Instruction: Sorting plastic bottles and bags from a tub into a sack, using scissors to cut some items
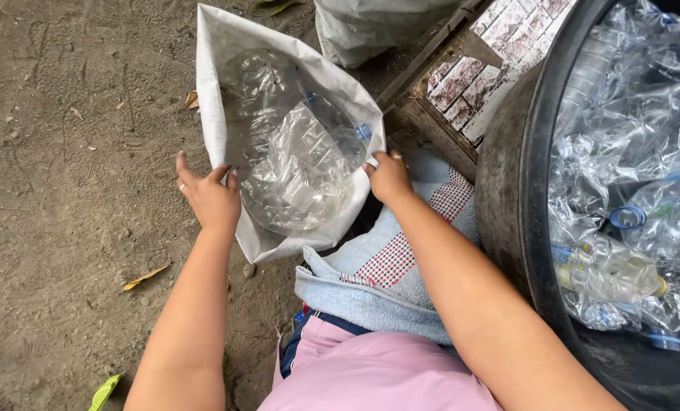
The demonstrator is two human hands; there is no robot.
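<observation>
A white woven sack (226, 84) lies open on the dirt ground in front of me, filled with several crushed clear plastic bottles (294, 160). My left hand (209, 196) holds the sack's left rim, fingers spread along the edge, a ring on one finger. My right hand (388, 177) is closed on the sack's right rim. Both arms reach forward from my body.
A big black tub (516, 198) at the right holds many crushed clear bottles (621, 190) with blue caps. A blue and red-checked cloth (401, 266) lies over my lap. A wooden frame with brick-pattern sheet (477, 68) and another white sack (370, 27) stand behind.
</observation>
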